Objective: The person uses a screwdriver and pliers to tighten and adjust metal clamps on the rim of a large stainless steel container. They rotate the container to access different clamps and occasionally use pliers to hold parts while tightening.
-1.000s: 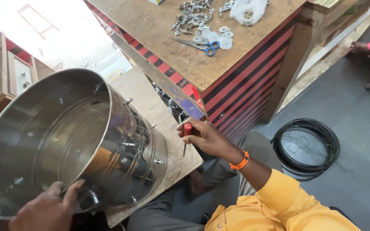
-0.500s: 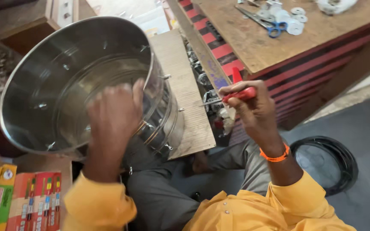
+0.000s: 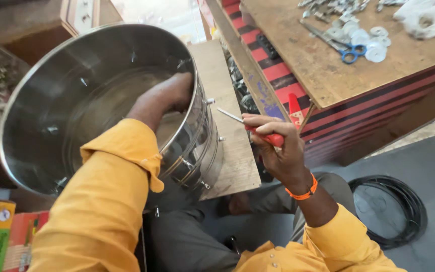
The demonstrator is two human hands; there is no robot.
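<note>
Your left hand (image 3: 174,93) reaches deep inside the steel drum (image 3: 101,100), which lies tilted on the board (image 3: 232,151) over your lap; whether its fingers grip anything is hard to tell. Your right hand (image 3: 278,151) is closed around a red screwdriver (image 3: 250,127), its tip aimed at the drum's outer wall, not touching.

- Daylight is bright and even; the strongest patch lies beyond the right hand (image 3: 283,151) and its grip, at the top edge, washed out to near white.
- The steel drum (image 3: 76,100) beside that grip shows soft glare and dull reflections along its inner wall.
- Shadows are soft, darkest under the wooden surface (image 3: 323,75).
- Focus is fairly sharp; straight edges bow slightly toward the frame's borders.
</note>
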